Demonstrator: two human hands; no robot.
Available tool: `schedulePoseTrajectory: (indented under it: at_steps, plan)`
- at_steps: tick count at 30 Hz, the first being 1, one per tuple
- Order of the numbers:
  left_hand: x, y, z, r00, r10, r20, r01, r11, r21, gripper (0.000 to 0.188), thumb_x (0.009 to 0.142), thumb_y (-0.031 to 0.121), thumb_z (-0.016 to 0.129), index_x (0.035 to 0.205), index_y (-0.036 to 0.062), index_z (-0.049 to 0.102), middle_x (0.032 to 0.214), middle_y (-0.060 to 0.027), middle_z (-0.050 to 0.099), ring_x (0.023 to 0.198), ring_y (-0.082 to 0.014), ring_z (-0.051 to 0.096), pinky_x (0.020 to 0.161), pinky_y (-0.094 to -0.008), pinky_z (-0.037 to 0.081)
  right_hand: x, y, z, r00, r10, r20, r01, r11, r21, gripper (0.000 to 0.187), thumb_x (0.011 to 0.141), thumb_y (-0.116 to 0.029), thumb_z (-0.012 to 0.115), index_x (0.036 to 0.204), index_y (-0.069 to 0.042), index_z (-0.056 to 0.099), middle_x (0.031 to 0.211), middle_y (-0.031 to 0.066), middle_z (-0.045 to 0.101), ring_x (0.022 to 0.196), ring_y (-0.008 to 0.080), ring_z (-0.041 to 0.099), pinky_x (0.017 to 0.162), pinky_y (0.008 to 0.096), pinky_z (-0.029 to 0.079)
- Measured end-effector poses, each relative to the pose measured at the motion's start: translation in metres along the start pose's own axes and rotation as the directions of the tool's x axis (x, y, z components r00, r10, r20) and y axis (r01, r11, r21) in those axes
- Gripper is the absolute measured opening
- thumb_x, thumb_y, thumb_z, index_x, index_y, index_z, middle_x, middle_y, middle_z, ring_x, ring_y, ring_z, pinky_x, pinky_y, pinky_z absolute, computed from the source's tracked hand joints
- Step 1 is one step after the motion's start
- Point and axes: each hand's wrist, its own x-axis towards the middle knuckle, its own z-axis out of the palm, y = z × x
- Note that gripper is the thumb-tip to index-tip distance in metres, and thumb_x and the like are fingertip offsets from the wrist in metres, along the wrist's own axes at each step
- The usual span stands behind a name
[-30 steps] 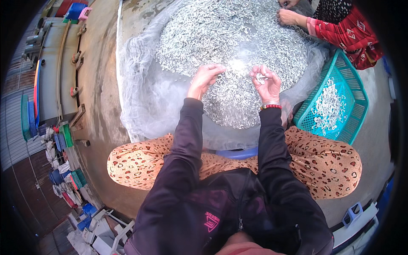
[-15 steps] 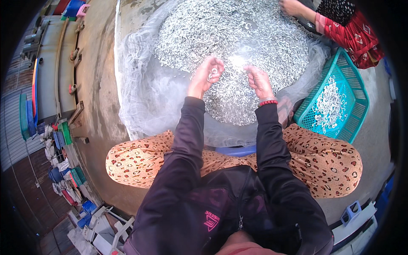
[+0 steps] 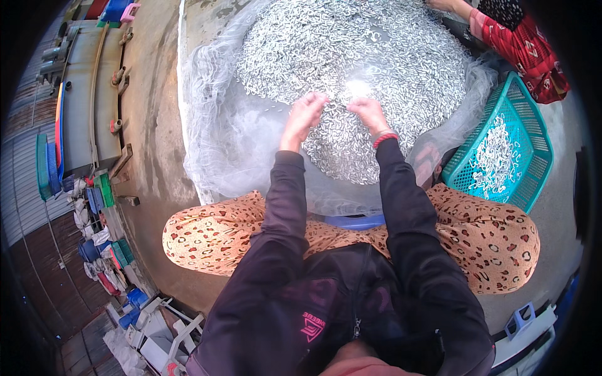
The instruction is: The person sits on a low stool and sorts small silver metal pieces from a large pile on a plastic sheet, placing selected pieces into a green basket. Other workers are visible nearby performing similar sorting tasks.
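A broad pile of small silvery, curled pieces that look like little fish (image 3: 351, 147) lies on a pale, see-through mesh sheet (image 3: 213, 125) in front of me. My left hand (image 3: 305, 113) is over the pile's near left part, its fingers curled and their tips pressed together. Just to its right is my right hand (image 3: 369, 114), with a red bracelet at the wrist and its fingers in a pinch over the pile. A small gap separates the two hands. What either hand holds is too small or hidden to make out.
A teal plastic basket (image 3: 530, 147) to the right holds a heap of pale curled pieces (image 3: 496, 156). At the far right, another person's hand (image 3: 444, 5) and red patterned sleeve (image 3: 520, 47) reach over the pile's edge. Patterned trouser legs (image 3: 213, 235) flank the near edge.
My right hand has shifted left, closer to the left hand. My left hand has turned, and the curled pieces seen in it before no longer show. The whole view has shifted slightly.
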Motion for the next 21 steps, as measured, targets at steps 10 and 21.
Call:
schedulePoseTrajectory:
  at_steps: [10,21]
  plan:
    - [0.021,0.006,0.003,0.936,0.335,0.110,-0.045,0.424,-0.904,0.024,0.081,0.012,0.057,0.065,0.0066,0.039,0.080,-0.0077,0.044,0.057,-0.0113,0.037,0.038,-0.0193,0.027,-0.049,-0.083,-0.077,0.977,-0.158,0.145,-0.036,0.547,0.837,0.013,0.081,-0.010,0.059,0.087,0.002,0.057,0.092,0.0127,0.058,0.074,0.0143,0.055,0.051,0.0169,0.043]
    - [0.040,-0.041,0.001,0.948,0.304,0.090,-0.208,0.382,0.900,0.027,0.075,0.024,0.072,0.091,0.0034,0.065,0.074,-0.0125,0.063,0.063,-0.0241,0.061,0.056,-0.0344,0.047,-0.009,-0.057,-0.095,0.993,-0.072,0.098,0.002,0.815,0.580,0.016,0.081,-0.016,0.064,0.093,-0.007,0.059,0.072,0.0033,0.054,0.055,0.0108,0.048,0.040,0.0138,0.029]
